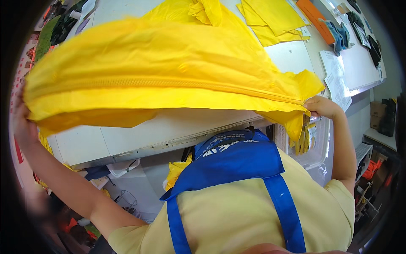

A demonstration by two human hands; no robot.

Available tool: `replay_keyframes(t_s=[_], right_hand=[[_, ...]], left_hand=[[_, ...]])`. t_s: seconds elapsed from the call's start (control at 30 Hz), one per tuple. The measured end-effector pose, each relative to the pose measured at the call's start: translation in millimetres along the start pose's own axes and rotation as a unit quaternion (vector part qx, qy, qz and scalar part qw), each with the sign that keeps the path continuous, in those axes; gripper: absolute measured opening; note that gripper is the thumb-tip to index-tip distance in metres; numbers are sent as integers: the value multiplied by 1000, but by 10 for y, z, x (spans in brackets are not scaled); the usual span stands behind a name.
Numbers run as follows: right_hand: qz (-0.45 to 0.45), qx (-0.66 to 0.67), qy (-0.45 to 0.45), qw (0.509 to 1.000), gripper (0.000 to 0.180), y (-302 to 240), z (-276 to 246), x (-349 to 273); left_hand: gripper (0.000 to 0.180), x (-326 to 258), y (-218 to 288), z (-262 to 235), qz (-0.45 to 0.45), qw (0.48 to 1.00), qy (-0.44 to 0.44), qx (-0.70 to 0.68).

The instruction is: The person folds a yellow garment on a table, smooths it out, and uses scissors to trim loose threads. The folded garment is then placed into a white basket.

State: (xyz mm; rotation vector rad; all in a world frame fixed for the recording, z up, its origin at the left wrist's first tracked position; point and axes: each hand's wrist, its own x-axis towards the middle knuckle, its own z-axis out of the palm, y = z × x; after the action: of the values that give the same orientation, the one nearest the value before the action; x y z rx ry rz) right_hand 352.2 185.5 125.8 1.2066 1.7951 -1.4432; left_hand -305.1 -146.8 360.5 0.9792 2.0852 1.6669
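A big piece of bright yellow cloth, which looks like a zippered garment (182,55), is stretched between my two hands over the front of the white table. Along its near side runs a zipper-like toothed strip (169,83), with a plain border of cloth below it. At the far left my left hand (24,120) is blurred and grips one end of the cloth, its fingers partly behind the edge. My right hand (322,106) pinches the opposite end near the end of the strip. The cloth's far part lies bunched on the table.
Folded yellow pieces (275,21) lie at the back right, near an orange box (315,19) and a blue cloth (339,37). Paper sheets (336,78) hang over the right edge. A clear plastic bin (323,146) with yellow strips stands below the table (131,142).
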Motion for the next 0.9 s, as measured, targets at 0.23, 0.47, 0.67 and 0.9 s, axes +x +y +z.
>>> replay_keyframes(t_s=[0.23, 0.47, 0.67, 0.9], right_hand=[[47, -187, 82, 978, 30, -468, 567, 276], [-159, -294, 264, 905, 34, -215, 1028, 773], [-171, -514, 185, 820, 14, -394, 1176, 964], [-161, -275, 131, 939, 14, -65, 755, 1114]], left_hand=[[34, -702, -2603, -31, -223, 831, -172, 480], [45, -1813, -2109, 2595, 141, 923, -122, 337], [33, -2371, -2010, 3762, 91, 903, -349, 232], [14, -2395, -2288, 3917, 54, 897, -382, 215]])
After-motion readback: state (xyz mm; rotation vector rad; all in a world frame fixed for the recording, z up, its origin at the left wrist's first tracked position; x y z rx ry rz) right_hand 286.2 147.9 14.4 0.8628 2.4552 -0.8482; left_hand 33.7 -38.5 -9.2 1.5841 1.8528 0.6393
